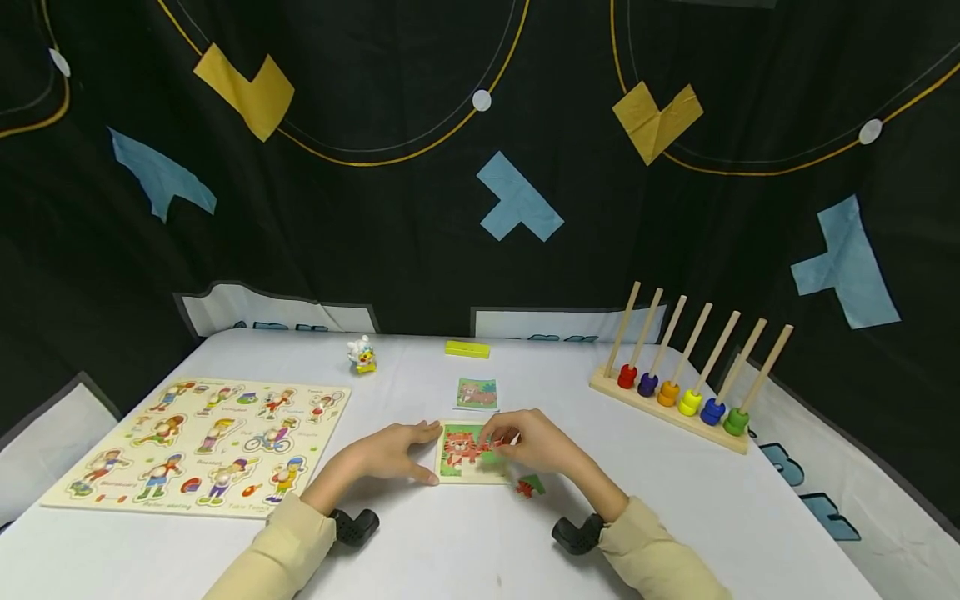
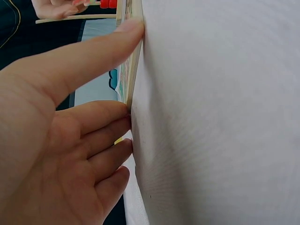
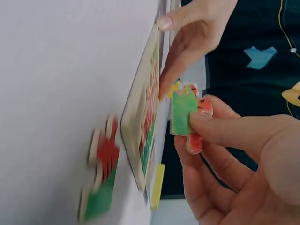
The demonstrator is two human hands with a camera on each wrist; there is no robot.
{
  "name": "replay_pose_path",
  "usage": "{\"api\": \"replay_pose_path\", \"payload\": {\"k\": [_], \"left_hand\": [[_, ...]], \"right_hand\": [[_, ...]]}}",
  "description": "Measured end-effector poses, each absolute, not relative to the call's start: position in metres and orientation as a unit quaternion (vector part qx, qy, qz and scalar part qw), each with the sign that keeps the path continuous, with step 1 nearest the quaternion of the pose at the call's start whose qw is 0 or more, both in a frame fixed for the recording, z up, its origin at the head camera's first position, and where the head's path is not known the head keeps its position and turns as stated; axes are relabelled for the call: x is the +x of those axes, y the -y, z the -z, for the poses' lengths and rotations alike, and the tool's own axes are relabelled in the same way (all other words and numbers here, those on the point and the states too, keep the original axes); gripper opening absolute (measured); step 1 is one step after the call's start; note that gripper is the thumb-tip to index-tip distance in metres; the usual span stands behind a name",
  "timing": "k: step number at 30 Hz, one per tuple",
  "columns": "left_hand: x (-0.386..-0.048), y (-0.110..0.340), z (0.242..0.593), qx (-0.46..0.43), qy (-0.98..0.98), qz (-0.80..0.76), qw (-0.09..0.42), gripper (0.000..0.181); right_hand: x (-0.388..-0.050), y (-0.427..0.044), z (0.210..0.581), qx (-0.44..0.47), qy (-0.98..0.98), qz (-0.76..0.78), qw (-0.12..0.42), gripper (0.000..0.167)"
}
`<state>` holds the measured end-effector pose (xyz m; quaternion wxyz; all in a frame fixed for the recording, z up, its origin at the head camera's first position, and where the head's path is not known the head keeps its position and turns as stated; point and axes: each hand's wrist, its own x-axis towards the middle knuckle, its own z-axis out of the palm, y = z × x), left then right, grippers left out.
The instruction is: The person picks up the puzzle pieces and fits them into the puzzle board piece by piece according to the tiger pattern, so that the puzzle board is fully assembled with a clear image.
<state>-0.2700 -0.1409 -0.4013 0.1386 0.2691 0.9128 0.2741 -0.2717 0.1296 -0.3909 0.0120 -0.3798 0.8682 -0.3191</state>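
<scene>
A small wooden jigsaw board [image 1: 474, 480] with a red tiger picture on green lies at the middle of the table. My left hand [image 1: 393, 450] touches its left side, thumb at the near corner and fingertips along the edge, fingers fairly straight. Above the board's right part, my right hand [image 1: 536, 440] pinches a green-and-red jigsaw piece [image 3: 184, 112] between thumb and fingers, lifted off the board. A loose jigsaw piece [image 1: 530, 486], also red and green, lies on the table by the board's near right corner.
Beyond the board are a picture card [image 1: 477, 393], a yellow block [image 1: 467, 349] and a small toy figure [image 1: 362, 356]. A large sports-figure puzzle board [image 1: 307, 429] lies at left. At right stands a wooden peg stand [image 1: 645, 402] with coloured beads.
</scene>
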Motion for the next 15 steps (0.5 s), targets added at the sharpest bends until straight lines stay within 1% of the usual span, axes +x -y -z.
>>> {"api": "replay_pose_path", "payload": {"k": [4,7,15], "left_hand": [[-0.270,0.140,0.403,0.268,-0.913,-0.277,0.136,0.082],[-0.270,0.140,0.405,0.268,-0.913,-0.277,0.137,0.083],[-0.271,0.141,0.403,0.266,-0.915,-0.272,0.135,0.083]], "right_hand": [[-0.271,-0.118,0.393,-0.369,-0.872,0.322,0.027,0.017],[-0.272,-0.111,0.397,-0.363,-0.869,0.332,0.048,0.016],[-0.273,-0.102,0.398,-0.346,-0.870,0.346,0.065,0.015]]}}
